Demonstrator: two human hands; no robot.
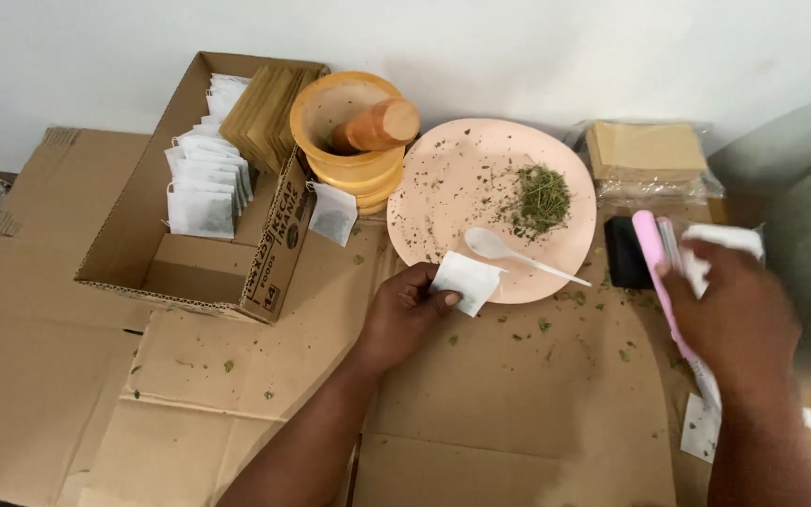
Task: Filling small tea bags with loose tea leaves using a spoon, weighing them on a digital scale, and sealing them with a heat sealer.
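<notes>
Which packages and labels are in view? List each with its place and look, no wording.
Cardboard box: left, open, brown, dark print on its side.
White sachets: rowed inside the box.
Clear bag: top right, holding tan paper squares.
White sachet: in the left hand, at the plate's edge.

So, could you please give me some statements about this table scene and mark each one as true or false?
1. The left hand holds a small white sachet. True.
2. The white spoon lies inside the cardboard box. False: it rests on the pink plate.
3. A pile of dried green herb sits on the plate. True.
4. The right hand rests on the wooden mortar. False: it is at the pink sealer tool, far from the mortar.
5. The box holds rows of white sachets. True.
</notes>
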